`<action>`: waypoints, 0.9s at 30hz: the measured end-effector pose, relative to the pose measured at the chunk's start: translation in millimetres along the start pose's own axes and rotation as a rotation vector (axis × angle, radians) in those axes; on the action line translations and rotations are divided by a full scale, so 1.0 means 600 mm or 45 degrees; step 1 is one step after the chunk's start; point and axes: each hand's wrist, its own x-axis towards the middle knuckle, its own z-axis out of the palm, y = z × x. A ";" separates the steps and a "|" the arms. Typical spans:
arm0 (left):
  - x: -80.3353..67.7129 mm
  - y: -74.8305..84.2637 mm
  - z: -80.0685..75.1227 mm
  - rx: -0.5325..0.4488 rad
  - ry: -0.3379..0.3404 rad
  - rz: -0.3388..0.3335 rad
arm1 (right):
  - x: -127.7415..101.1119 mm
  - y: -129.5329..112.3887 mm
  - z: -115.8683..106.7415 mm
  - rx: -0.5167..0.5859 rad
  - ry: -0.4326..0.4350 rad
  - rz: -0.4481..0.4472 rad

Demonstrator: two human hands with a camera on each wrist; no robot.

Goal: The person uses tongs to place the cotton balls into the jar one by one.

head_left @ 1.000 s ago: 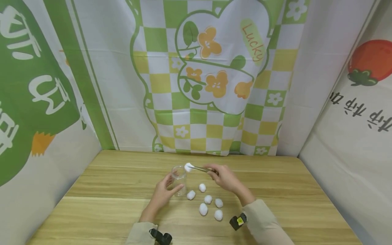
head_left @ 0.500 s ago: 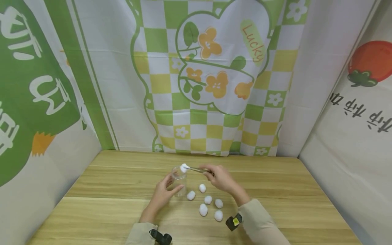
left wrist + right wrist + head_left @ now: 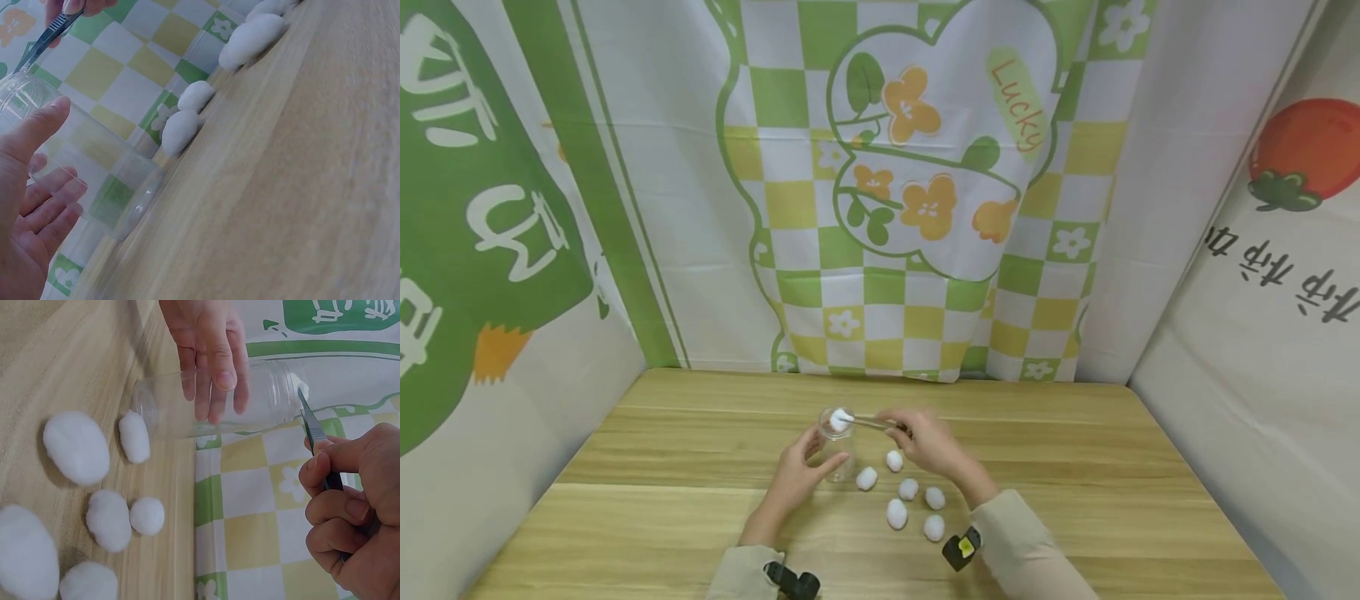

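Note:
My left hand point(image 3: 799, 468) holds a clear plastic jar point(image 3: 841, 450) upright on the table, thumb on the near side and fingers round the far side. My right hand point(image 3: 927, 443) grips metal tweezers point(image 3: 872, 422), which reach across to the jar's open mouth. Between their tips is a white cotton ball point(image 3: 839, 420), right at the rim. In the right wrist view the tweezers point(image 3: 314, 428) meet the cotton ball point(image 3: 299, 382) at the mouth. The jar's body point(image 3: 119, 165) looks see-through, with no cotton visible lower down.
Several loose cotton balls point(image 3: 897, 514) lie on the wooden table point(image 3: 1060, 467) to the right of the jar, the nearest one point(image 3: 867, 478) close to its base. A printed cloth point(image 3: 895, 325) hangs behind the table, with printed sheets on both sides.
My right hand has moved left with the tweezers, bringing the cotton ball from beside the jar to its mouth and slightly lower. My left hand and the jar have stayed put.

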 end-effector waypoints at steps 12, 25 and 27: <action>0.000 0.000 0.001 0.001 -0.006 0.008 | 0.000 -0.001 0.005 -0.008 -0.002 0.008; -0.001 0.001 -0.001 -0.007 -0.001 0.007 | -0.001 -0.002 0.004 0.001 -0.010 0.058; -0.001 0.001 -0.001 -0.014 -0.002 0.006 | -0.002 0.000 0.004 -0.001 -0.013 0.055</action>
